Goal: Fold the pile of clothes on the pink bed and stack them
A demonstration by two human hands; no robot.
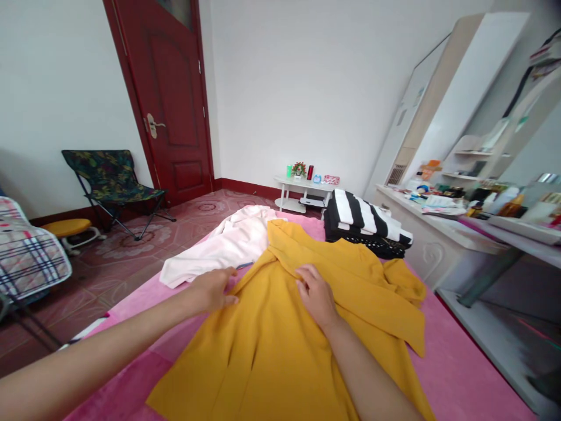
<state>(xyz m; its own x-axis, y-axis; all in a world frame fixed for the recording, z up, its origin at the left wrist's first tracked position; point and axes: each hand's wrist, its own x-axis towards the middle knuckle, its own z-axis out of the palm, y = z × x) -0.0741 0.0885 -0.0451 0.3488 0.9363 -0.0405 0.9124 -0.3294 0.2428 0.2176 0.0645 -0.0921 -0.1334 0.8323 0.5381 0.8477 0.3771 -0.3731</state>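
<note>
A mustard-yellow dress (280,339) lies spread on a pink bed cover, one long sleeve (377,310) laid slantwise across its upper part. At the dress's left edge, near the waist, is my left hand (215,289), its thumb and fingers apart around the side of the fabric. My right hand (319,295) rests on the middle of the dress by the folded sleeve, fingers curled onto the cloth; the fingertips partly hide what they pinch. Just beyond my left hand lies a pale pink garment (232,240), next to the dress's shoulder.
Folded black and white striped clothes (368,216) are stacked at the far right corner of the pink bed cover (456,356). A cluttered dressing table (438,219) stands to the right. Behind are a low white stand (302,184), a folding chair (111,178) and a red door (175,99).
</note>
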